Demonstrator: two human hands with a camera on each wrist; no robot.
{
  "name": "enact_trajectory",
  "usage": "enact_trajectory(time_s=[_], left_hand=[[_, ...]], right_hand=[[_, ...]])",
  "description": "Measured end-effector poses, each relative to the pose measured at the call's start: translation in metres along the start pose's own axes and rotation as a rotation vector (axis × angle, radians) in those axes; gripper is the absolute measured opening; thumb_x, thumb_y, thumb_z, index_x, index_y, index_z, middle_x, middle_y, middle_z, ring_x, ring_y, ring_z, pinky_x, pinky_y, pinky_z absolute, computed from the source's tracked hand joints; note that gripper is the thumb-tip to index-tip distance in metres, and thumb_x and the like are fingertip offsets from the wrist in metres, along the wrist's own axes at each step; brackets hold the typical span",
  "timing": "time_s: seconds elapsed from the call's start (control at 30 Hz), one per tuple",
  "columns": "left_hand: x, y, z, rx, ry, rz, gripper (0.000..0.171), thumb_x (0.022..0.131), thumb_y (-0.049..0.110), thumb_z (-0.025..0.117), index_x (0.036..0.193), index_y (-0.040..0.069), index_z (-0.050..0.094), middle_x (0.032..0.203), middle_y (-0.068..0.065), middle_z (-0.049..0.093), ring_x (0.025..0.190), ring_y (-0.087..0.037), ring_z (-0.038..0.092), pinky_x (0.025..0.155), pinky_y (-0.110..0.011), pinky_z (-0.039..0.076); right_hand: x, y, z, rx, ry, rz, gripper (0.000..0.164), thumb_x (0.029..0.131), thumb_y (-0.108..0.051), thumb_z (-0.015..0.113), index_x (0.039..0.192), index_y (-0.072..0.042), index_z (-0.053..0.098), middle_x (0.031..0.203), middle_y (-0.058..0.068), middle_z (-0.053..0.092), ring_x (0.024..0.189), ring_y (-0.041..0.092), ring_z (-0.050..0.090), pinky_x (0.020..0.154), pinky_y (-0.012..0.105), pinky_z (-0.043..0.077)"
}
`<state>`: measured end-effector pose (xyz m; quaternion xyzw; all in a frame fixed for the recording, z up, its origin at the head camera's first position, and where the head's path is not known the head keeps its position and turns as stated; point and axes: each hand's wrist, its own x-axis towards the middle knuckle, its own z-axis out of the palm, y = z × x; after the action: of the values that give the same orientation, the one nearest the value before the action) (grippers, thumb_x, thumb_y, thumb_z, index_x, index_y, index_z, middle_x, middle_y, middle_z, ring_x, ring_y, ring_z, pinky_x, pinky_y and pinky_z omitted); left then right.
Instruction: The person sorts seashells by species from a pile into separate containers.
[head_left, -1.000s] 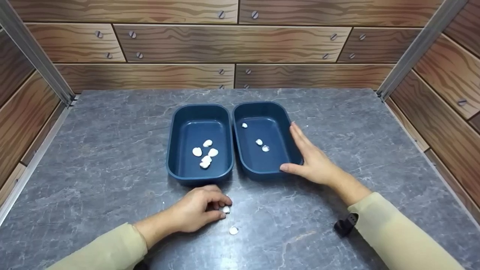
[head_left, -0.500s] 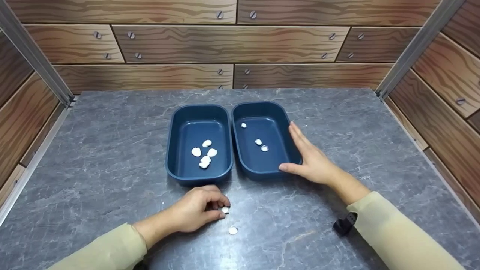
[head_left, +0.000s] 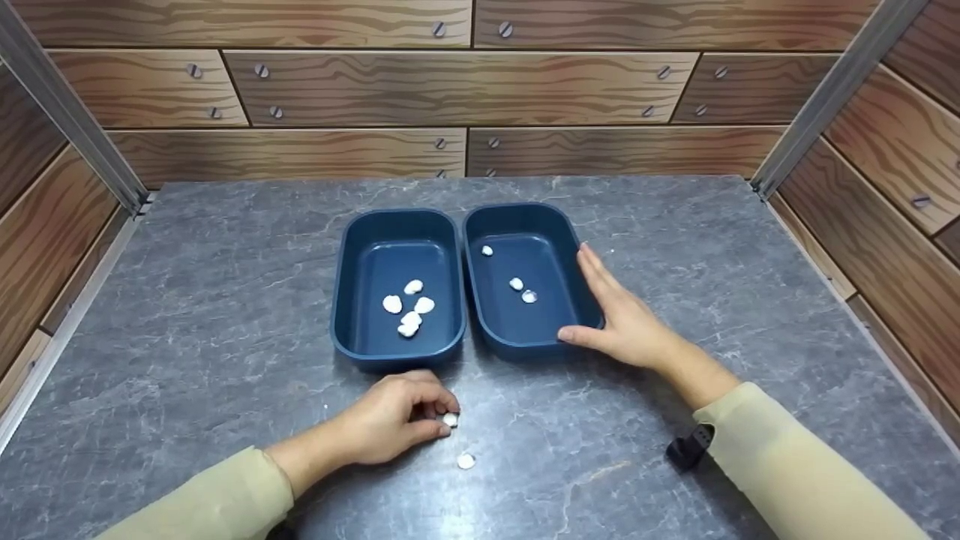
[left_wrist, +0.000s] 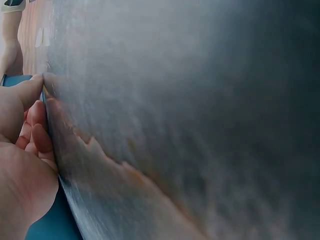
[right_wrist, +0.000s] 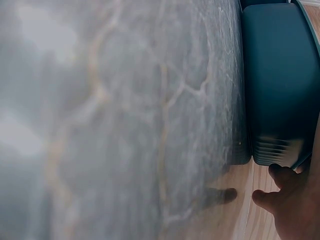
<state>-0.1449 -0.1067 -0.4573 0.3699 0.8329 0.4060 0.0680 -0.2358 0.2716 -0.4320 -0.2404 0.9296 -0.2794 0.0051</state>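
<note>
In the head view my left hand [head_left: 394, 420] is low over the table in front of the left bin, its thumb and index finger pinching a small white pebble [head_left: 450, 420] at the tabletop. Just nearer to me lies a shiny, roundish whitish pebble [head_left: 466, 461]. My right hand [head_left: 626, 322] rests along the outer right side of the right blue bin [head_left: 525, 346], fingers straight and thumb at its near corner. In that bin are three small pebbles [head_left: 516, 284], one of them glassy. Several white pebbles [head_left: 424, 305] lie in the left blue bin [head_left: 397, 358].
The two bins stand side by side on a grey marbled table [head_left: 225, 300]. Wood-patterned panels [head_left: 465, 86] close off the back and sides, with metal posts [head_left: 840, 97] at the corners. A dark wrist device [head_left: 688, 450] sits at the right sleeve.
</note>
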Motion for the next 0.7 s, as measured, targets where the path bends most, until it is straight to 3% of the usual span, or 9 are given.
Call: enact_trajectory(time_s=[0.4,0.7], left_hand=[[0.0,0.004,0.0,-0.029,0.012,-0.015,0.013,0.094,0.013,0.083,0.106,0.012,0.078,0.094,0.002,0.067,0.086,-0.01,0.064,0.077,-0.026,0.056],[0.007,0.02,-0.005,-0.059,0.013,0.013,0.014,0.093,0.01,0.083,0.106,0.01,0.078,0.094,0.001,0.069,0.087,-0.011,0.066,0.078,-0.029,0.059]], right_hand=[[0.0,0.0,0.001,0.007,0.004,-0.002,0.116,0.092,-0.054,0.078,0.172,-0.01,0.006,0.179,0.009,0.0,0.159,0.041,0.017,0.123,0.068,0.022],[0.0,0.0,0.0,0.003,0.001,-0.001,0.117,0.092,-0.055,0.079,0.172,-0.011,0.005,0.179,0.008,-0.001,0.159,0.043,0.019,0.122,0.069,0.022]])
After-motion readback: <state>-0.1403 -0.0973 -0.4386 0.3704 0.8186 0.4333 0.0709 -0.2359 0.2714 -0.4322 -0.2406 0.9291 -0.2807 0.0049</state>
